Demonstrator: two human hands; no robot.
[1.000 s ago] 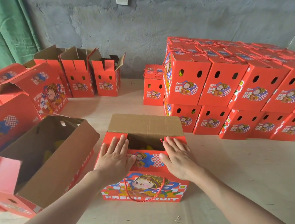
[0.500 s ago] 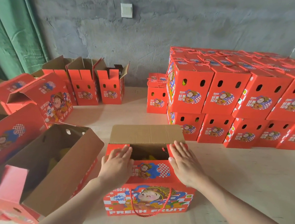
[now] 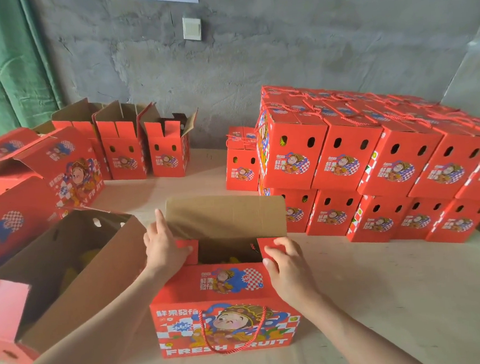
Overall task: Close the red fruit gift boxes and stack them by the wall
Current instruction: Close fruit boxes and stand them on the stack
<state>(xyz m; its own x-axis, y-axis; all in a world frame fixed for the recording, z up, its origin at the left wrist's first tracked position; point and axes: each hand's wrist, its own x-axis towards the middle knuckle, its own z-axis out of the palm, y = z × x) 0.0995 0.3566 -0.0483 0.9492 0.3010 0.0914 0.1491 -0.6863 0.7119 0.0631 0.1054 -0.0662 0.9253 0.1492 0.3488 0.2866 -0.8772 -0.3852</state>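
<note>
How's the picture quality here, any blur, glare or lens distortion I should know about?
Head view: soft, even daylight, no glare; the wide-angle lens bows the green curtain and the stacked boxes near the edges; the open box and both hands are sharp; faint shadows only.

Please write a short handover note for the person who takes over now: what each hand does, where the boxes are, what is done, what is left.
Left hand: on the left side flap of the box in front, index finger raised.
Right hand: fingers on the right side flap.
Back flap stands up; box not closed.
Done: closed boxes stacked two high by the wall.
Left: close this box, stack it, then the open boxes at left and at the wall.
</note>
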